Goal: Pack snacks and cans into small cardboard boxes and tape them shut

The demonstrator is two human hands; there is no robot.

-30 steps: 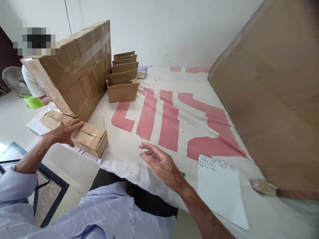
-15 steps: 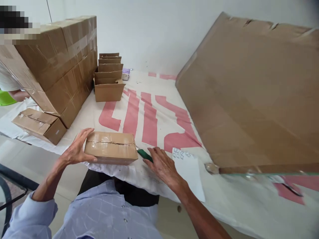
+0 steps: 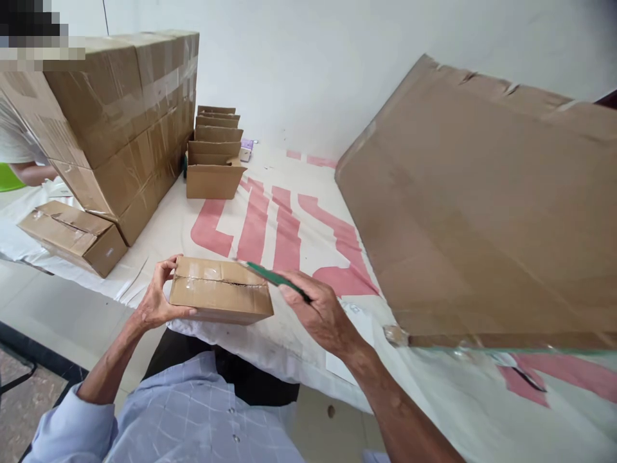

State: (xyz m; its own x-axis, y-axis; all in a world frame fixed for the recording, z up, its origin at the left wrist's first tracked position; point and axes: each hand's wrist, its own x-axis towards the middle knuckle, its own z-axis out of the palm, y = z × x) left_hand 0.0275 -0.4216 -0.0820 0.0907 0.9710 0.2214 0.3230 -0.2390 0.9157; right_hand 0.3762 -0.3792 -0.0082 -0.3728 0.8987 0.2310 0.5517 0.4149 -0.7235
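Observation:
A small taped cardboard box (image 3: 219, 289) lies at the near edge of the cloth-covered table (image 3: 270, 225). My left hand (image 3: 157, 297) grips its left end, thumb on top and fingers underneath. My right hand (image 3: 321, 312) is closed on a green-handled cutter (image 3: 274, 278), whose tip points left over the box's top seam. A second small box (image 3: 72, 235) of the same kind lies to the left, near the table's edge.
A tall stack of taped cartons (image 3: 116, 122) stands at the left, with a row of open small boxes (image 3: 214, 154) behind it. A large flat cardboard sheet (image 3: 482, 212) leans at the right. A white paper (image 3: 357, 328) lies under my right wrist. Another person (image 3: 19, 154) is at the far left.
My right hand has picked the green cutter up off the table and brought it over the box. My left hand keeps hold of the box's left end.

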